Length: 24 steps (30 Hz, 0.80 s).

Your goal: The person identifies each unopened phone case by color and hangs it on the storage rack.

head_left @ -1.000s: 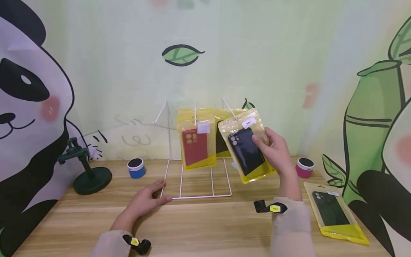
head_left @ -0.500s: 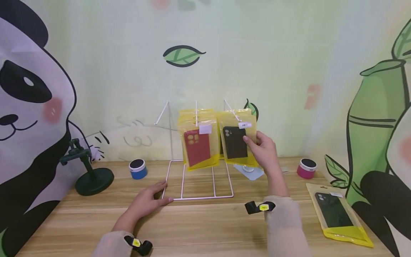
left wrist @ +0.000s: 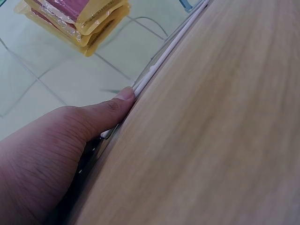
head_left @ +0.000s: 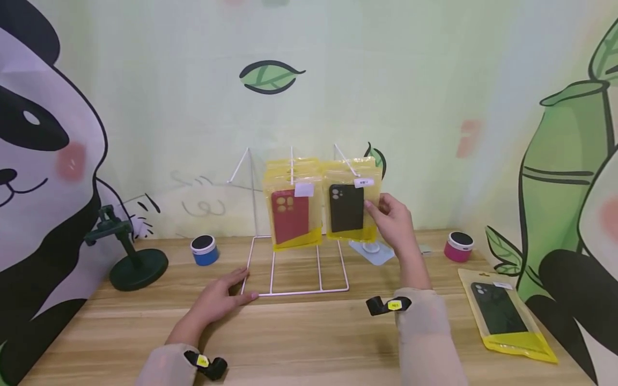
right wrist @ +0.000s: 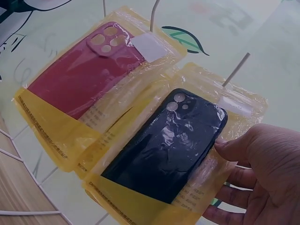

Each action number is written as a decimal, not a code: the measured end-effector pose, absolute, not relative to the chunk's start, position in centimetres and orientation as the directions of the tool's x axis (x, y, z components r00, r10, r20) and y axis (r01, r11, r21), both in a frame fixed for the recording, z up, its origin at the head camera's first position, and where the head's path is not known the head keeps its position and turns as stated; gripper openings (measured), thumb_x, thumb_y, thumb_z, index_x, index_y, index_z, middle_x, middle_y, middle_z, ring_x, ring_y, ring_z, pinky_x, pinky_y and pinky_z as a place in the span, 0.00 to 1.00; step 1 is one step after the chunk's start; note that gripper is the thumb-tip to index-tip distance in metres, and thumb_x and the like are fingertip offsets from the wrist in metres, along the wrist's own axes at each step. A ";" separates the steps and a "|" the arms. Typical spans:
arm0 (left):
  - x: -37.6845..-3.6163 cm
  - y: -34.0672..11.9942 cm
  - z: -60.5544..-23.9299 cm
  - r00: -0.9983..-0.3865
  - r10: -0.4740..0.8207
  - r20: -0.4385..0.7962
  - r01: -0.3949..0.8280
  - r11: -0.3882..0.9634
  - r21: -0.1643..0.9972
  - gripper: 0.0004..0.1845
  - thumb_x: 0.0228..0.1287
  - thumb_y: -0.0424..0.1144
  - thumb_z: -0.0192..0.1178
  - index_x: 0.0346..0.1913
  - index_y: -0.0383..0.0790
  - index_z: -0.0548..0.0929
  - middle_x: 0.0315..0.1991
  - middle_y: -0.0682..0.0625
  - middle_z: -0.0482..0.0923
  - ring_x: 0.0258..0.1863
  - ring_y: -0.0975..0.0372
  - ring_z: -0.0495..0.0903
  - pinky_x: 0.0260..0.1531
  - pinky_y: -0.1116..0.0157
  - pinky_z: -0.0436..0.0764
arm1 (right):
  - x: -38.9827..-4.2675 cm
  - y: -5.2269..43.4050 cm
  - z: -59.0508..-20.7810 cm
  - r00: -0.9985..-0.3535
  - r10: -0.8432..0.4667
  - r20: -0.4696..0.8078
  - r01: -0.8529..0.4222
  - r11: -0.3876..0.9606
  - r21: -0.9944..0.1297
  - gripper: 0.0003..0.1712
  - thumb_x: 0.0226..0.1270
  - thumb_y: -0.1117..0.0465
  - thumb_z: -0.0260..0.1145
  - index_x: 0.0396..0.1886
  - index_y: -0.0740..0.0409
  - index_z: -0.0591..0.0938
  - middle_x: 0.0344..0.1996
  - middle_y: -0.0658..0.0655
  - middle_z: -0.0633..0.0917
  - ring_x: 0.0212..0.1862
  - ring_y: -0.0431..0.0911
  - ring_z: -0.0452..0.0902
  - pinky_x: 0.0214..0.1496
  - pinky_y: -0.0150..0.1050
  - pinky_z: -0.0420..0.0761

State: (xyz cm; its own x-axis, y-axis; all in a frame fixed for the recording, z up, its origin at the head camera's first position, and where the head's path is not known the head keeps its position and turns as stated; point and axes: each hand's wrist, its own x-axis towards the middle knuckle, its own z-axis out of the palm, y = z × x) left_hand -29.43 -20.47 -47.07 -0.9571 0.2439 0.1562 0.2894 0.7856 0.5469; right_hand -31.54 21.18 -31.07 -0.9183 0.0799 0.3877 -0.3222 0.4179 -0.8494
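Observation:
My right hand (head_left: 397, 222) pinches the right edge of a clear-and-yellow bag with a black phone case (head_left: 346, 212) inside, thumb in front and fingers behind. The bag hangs upright at the right hook of a white wire display rack (head_left: 304, 292); in the right wrist view the hook's tip (right wrist: 243, 61) sticks out above its label. Beside it, a bagged red phone case (head_left: 291, 217) hangs at the middle hook, with more bags behind. At the base's front left corner rests my left hand (head_left: 217, 297), its thumb (left wrist: 110, 112) touching the wire and its fingers extended.
Another bagged dark phone case (head_left: 499, 308) lies at the table's right. A blue round speaker (head_left: 205, 251) and a dark green stand (head_left: 137, 268) are on the left. A pink speaker (head_left: 458, 247) and a light blue card (head_left: 372, 253) stand behind the right hand.
My right hand has moved left and back with the bagged black phone case, which went from tilted in front of the right hook to hanging upright there. The left hand has stayed at the rack's corner.

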 end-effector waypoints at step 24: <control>-28.9 -20.7 -46.7 -0.961 0.236 0.146 0.277 0.773 0.571 0.45 0.60 0.67 0.64 0.73 0.42 0.71 0.75 0.43 0.64 0.74 0.43 0.61 0.70 0.39 0.59 | -27.2 36.5 -35.4 -0.986 -0.033 0.162 -0.110 0.862 -0.496 0.19 0.69 0.54 0.68 0.43 0.69 0.77 0.39 0.68 0.83 0.41 0.61 0.80 0.41 0.52 0.81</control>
